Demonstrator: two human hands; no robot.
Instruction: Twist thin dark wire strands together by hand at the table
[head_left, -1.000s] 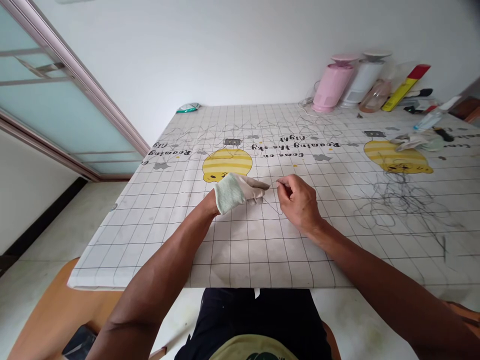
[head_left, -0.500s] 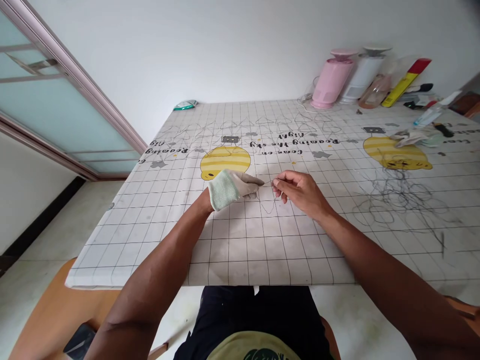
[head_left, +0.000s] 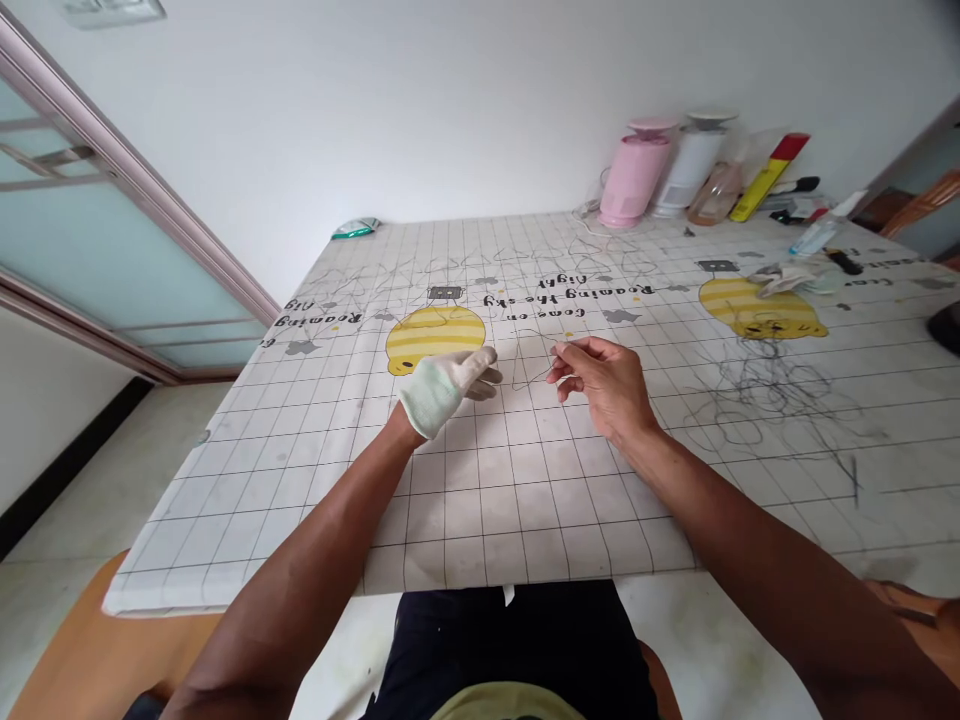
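Observation:
My right hand [head_left: 600,385] is bare and pinches a thin dark wire [head_left: 529,384] between thumb and fingertips above the middle of the table. The wire bends out to the left, with a faint loop above it. Facing it from the left, my left hand [head_left: 454,385] wears a pale green and white glove. Its thumb and fingers are a little apart, and nothing shows between them. To the right, a loose tangle of similar dark wires [head_left: 780,375] spreads over the printed tablecloth [head_left: 525,500].
More bent wires [head_left: 450,262] lie along the back of the table. A green packet [head_left: 356,228] sits at the far left corner. At the back right stand a pink cylinder [head_left: 636,178], a white cylinder [head_left: 686,170], bottles and a yellow-red box [head_left: 771,178]. A glove [head_left: 802,277] lies nearer.
My left hand has drawn back left from my right hand, and its fingers have parted. The wire now hangs out from my right hand. The view has shifted slightly.

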